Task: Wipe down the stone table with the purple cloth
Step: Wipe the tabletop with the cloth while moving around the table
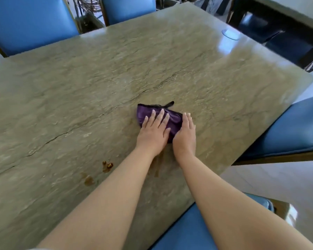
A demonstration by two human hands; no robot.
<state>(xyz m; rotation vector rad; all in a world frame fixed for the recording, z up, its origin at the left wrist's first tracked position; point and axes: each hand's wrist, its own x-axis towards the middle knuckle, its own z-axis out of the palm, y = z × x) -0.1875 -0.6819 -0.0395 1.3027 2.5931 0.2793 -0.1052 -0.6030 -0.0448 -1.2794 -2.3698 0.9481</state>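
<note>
A folded purple cloth (173, 119) with a dark edge lies on the greenish stone table (98, 78), right of its middle. My left hand (154, 130) rests flat on the cloth with fingers spread. My right hand (185, 134) presses on the cloth's right end, fingers straight and together. Both hands cover the cloth's near part. Brown spill spots (107, 166) and a second patch (88, 179) sit on the stone to the left of my left forearm. A faint brown smear (157, 165) shows between my wrists.
Blue chairs surround the table: two at the far side (31, 24), one on the right (294, 130), one at the near edge under my arms (184, 230). A clear round disc (230, 34) lies near the far right corner. A dark crack runs across the stone.
</note>
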